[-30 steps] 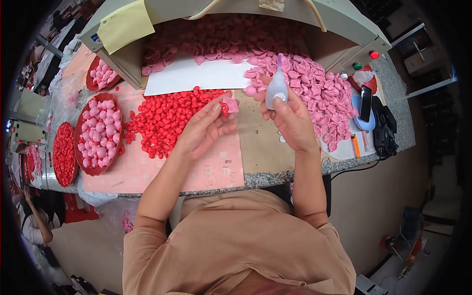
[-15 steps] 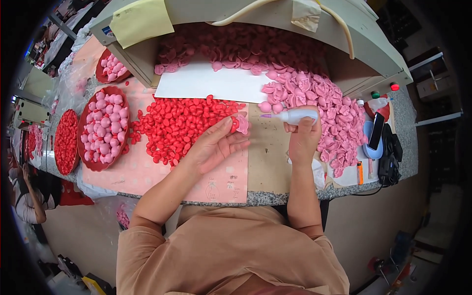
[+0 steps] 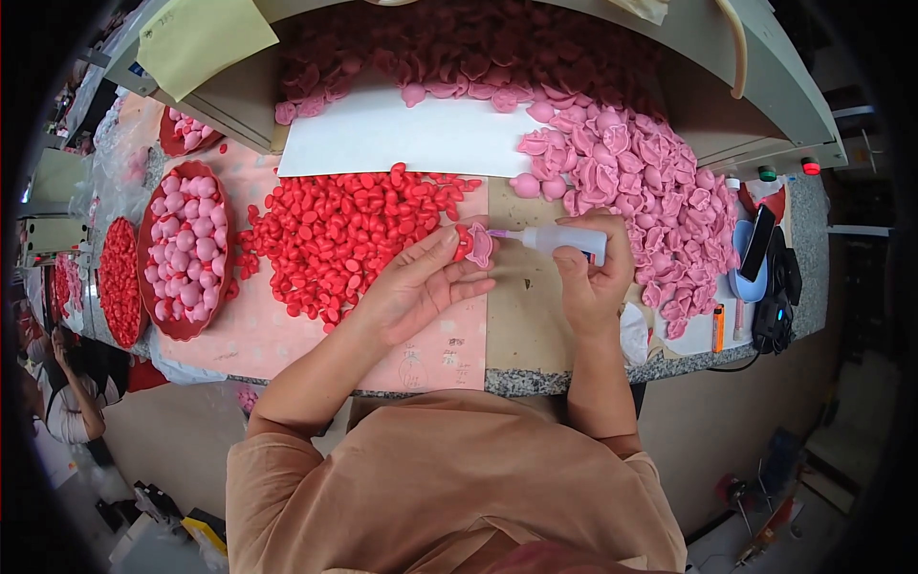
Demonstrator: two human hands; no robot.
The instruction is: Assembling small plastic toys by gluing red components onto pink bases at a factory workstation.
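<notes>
My left hand (image 3: 413, 287) pinches a small pink hollow shell-like piece (image 3: 480, 246) between thumb and forefinger, its rim turned to the right. A red bit (image 3: 464, 239) shows beside it at the fingertips. My right hand (image 3: 601, 277) grips a whitish squeeze bottle (image 3: 555, 239) lying sideways, its thin purple nozzle pointing left. The nozzle tip is at the upper edge of the pink piece; whether they touch I cannot tell. Left of my hands spreads a heap of glossy red pieces (image 3: 354, 234). Right of them lies a heap of similar pink pieces (image 3: 631, 182).
A grey box-like housing (image 3: 803, 105) arches over the far side, with a white sheet (image 3: 411, 134) at its mouth. Left stand a red dish (image 3: 153, 316) of pink-and-red balls and a dish of red pieces. Right: a phone (image 3: 758, 244), a blue tray, an orange lighter (image 3: 718, 328).
The bottle has come left, so its nozzle now reaches the pink piece instead of standing apart from it. The view has shifted slightly; my left hand keeps its hold.
</notes>
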